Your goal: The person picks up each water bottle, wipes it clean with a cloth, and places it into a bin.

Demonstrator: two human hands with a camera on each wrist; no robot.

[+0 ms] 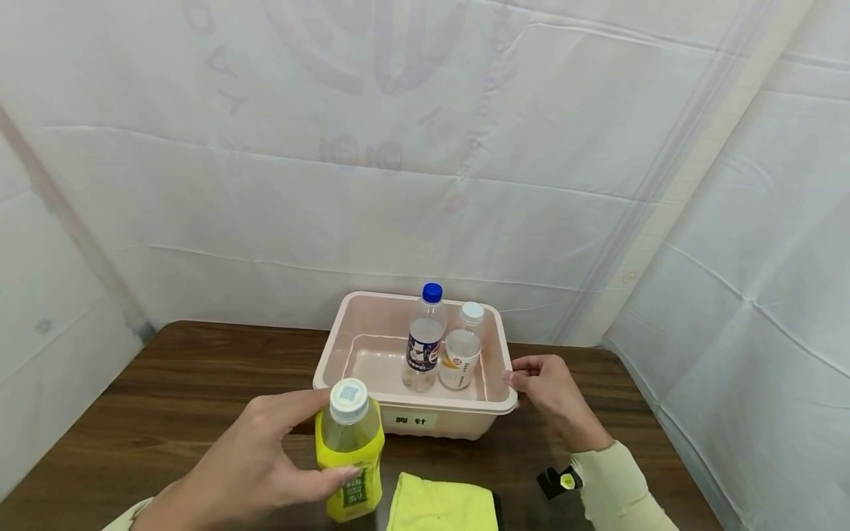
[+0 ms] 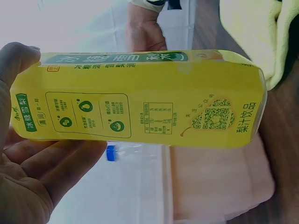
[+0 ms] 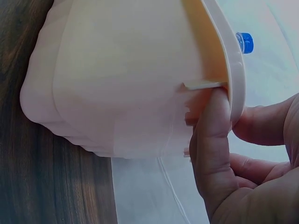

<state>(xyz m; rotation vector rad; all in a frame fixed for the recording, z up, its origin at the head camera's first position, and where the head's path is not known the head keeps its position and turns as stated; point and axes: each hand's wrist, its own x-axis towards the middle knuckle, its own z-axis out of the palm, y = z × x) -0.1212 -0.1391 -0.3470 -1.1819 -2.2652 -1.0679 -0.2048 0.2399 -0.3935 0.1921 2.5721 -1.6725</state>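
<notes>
My left hand [image 1: 265, 450] grips a yellow-labelled pear drink bottle [image 1: 352, 461] with a white cap, thumb on one side and fingers on the other. The bottle is upright in front of the bin's near left corner; in the left wrist view its yellow label [image 2: 140, 102] fills the middle. My right hand [image 1: 554, 394] pinches the right rim of the pale pink plastic bin [image 1: 432, 403], thumb over the rim and a finger beneath it in the right wrist view. Inside the bin stand a blue-capped Pepsi bottle [image 1: 425, 343] and a white-capped clear bottle [image 1: 461, 358].
A folded yellow cloth [image 1: 441, 505] lies at the near edge of the brown wooden table [image 1: 219, 391]. A small black item with a yellow spot [image 1: 558, 482] is by the right sleeve. White sheeting [image 1: 372, 206] hangs behind the table and along its sides.
</notes>
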